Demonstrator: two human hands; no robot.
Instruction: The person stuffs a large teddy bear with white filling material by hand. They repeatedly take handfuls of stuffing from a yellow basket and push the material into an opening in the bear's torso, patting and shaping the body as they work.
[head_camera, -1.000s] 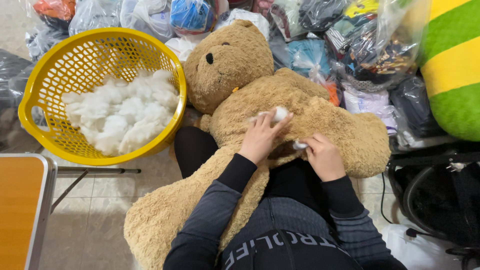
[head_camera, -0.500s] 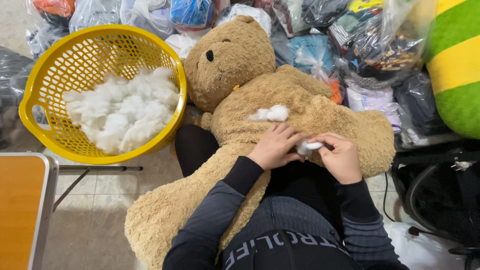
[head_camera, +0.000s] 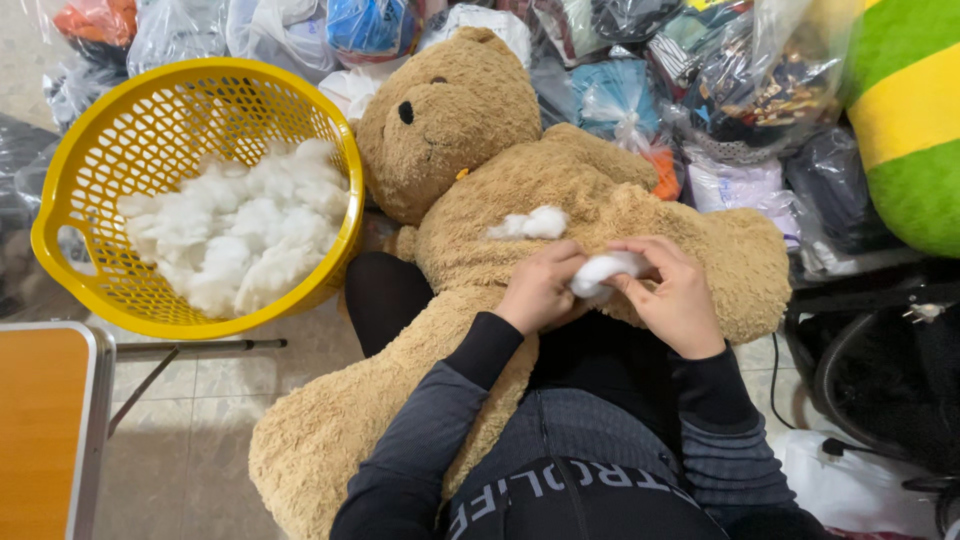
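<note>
A big tan teddy bear lies across my lap, head toward the top. Both hands meet at its belly. My left hand and my right hand pinch the same white tuft of stuffing between them, just above the bear's fur. A second white tuft rests loose on the bear's chest, a little above my left hand. To the left stands a yellow perforated basket with a heap of white stuffing inside.
Plastic bags of clothes and fabric are piled behind the bear. A green and yellow striped plush fills the upper right. An orange-topped table sits at lower left, a dark bag at right, on a tiled floor.
My left hand left the tuft on the bear's chest and came down to my right hand. Together they have drawn a larger white tuft up from the belly.
</note>
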